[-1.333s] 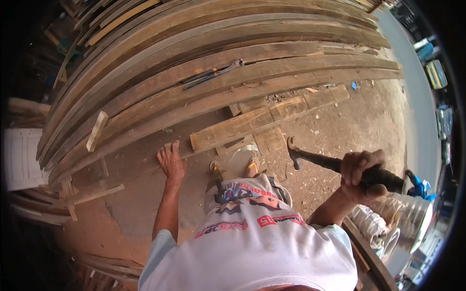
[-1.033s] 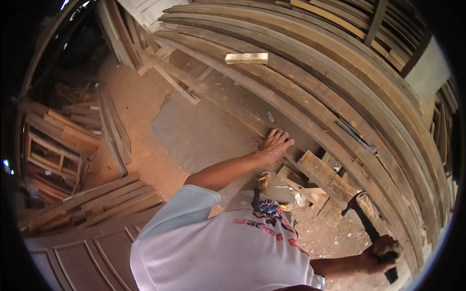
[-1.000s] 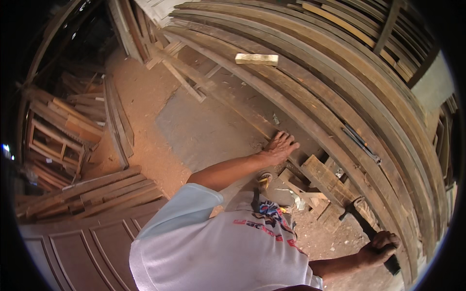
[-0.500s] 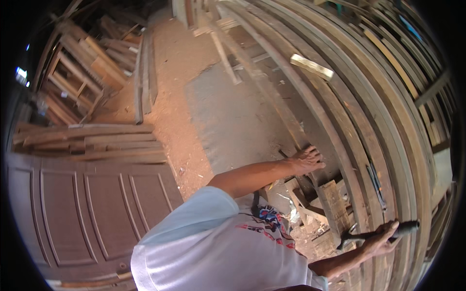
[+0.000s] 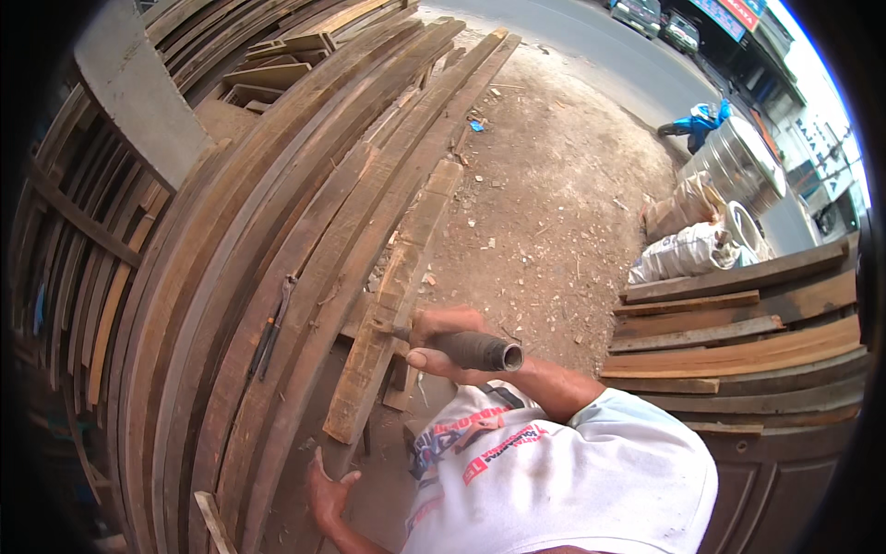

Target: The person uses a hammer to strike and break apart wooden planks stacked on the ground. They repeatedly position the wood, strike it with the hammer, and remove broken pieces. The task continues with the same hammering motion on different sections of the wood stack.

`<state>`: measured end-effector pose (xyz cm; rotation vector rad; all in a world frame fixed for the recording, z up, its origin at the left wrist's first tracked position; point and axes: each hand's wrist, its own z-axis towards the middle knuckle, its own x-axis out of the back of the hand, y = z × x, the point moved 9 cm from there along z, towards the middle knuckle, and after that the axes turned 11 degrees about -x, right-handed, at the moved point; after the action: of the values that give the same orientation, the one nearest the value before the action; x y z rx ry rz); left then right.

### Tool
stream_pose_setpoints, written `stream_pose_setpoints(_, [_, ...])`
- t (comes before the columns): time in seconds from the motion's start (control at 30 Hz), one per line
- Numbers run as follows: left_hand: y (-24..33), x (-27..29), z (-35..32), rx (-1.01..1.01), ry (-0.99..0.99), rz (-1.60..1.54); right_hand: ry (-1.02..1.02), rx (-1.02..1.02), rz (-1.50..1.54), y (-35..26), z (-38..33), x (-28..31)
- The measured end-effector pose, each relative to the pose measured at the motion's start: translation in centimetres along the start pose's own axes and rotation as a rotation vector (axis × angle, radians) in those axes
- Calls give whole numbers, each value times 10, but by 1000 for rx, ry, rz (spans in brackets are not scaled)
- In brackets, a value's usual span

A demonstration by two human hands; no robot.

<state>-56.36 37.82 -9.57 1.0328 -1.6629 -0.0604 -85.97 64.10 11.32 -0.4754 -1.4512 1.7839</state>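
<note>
A claw hammer with a dark wrapped handle [image 5: 468, 350] is in my right hand [image 5: 438, 343]. My fingers and thumb are closed round it, and the handle's hollow butt end faces up. Its head, mostly hidden by the hand, is at a short thick board [image 5: 397, 300]; whether they touch, I cannot tell. My left hand [image 5: 328, 494], lower down, grips a long plank [image 5: 343, 454] below the board's near end, thumb apart from the fingers. Slim dark tools, one with a metal end [image 5: 288, 288], lie on the long timbers [image 5: 309, 249] to the left.
Stacked boards [image 5: 738, 346] and a brown panelled door [image 5: 766, 489] lie at right. Beyond them are white sacks [image 5: 688, 251], a metal drum [image 5: 738, 166] and a blue motorbike [image 5: 701, 122] beside the road [image 5: 572, 55]. A grey post [image 5: 138, 83] and racked timber stand at left.
The view has swung round from the workshop's inside to the roadside. My right hand, still holding the hammer, is now in front of my body by the short board. My left hand remains at a plank.
</note>
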Motion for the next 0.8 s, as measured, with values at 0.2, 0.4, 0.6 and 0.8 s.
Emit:
stream_pose_setpoints(0.2, [129, 56, 48, -290, 129, -194, 330, -319, 56, 8, -87, 52])
stream_pose_setpoints(0.4, [287, -42, 67, -784, -287, -96, 472, -349, -40, 6, -137, 95])
stream_pose_setpoints(0.6, [397, -136, 40, -1176, -454, -74, 597, -122, 478, 8, -167, 161])
stream_pose_setpoints(0.8, [473, -190, 60, -944, -658, -368, 552, 3, 649, 0, -177, 235])
